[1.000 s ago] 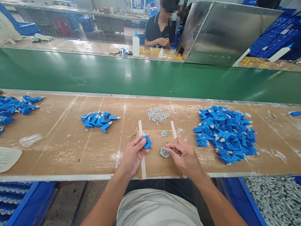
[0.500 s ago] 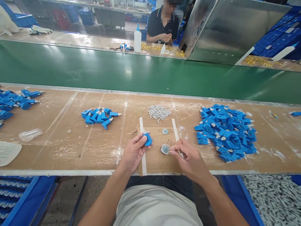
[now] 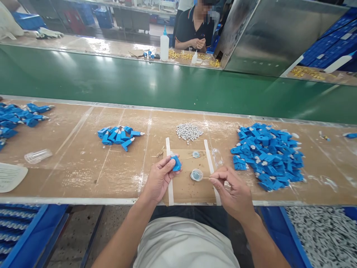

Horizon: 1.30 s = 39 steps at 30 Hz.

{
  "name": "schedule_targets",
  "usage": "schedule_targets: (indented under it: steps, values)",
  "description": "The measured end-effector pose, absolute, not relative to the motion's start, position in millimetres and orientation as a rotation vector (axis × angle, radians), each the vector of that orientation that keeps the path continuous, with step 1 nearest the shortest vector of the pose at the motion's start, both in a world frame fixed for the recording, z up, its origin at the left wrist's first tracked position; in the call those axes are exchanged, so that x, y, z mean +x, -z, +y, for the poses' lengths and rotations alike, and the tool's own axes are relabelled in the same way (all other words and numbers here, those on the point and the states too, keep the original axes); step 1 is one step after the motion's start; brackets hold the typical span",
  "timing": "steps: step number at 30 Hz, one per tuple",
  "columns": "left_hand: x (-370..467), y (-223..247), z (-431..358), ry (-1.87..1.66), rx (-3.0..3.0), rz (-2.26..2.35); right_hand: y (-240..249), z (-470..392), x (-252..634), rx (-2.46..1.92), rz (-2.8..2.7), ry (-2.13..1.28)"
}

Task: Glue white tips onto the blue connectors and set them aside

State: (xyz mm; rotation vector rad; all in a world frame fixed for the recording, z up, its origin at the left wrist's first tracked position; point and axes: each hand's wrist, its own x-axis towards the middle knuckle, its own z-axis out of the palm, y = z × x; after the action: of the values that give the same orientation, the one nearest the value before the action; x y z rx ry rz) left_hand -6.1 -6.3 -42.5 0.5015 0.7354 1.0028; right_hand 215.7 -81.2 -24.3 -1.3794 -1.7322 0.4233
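Observation:
Between the thumb and fingers of my left hand (image 3: pixel 159 179) is a blue plastic part (image 3: pixel 176 163), held over the left tape strip. My right hand (image 3: pixel 232 188) pinches a thin wooden stick (image 3: pixel 205 178), whose far end reaches into a small clear cup (image 3: pixel 196 175) of greyish stuff. The cup stands on a cardboard piece (image 3: pixel 184 193) taped down between my hands. Behind it lies a small round blob (image 3: pixel 195 154) with another thin stick beside it. Further back is a pile of small grey pieces (image 3: pixel 189 131).
A large heap of blue parts (image 3: pixel 267 156) lies right, a smaller group (image 3: pixel 118 137) left, more (image 3: pixel 19 119) far left. A clear plastic cup (image 3: pixel 38 156) lies sideways. Beyond the green belt (image 3: pixel 125 82), a person (image 3: pixel 195 29) sits near a white bottle (image 3: pixel 164 46).
My right hand has moved right and slightly away from the cup, so more of the stick shows. My left hand keeps the blue part in nearly the same place.

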Motion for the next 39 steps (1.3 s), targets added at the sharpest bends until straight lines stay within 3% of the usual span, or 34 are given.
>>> schedule_targets:
  steps: [11,18,39]
  values:
    - [11.0,13.6,-26.0,-0.785,0.478,0.559,3.6,-66.7,200.3,-1.184,-1.164,-0.680]
    - [15.7,4.9,-30.6,-0.727,0.453,0.525,-23.4,-67.8,177.2,-1.121,-1.266,-0.492]
    - [15.0,9.6,-30.8,-0.731,0.422,0.506,-15.4,-65.7,172.8,-1.176,-1.440,-0.440]
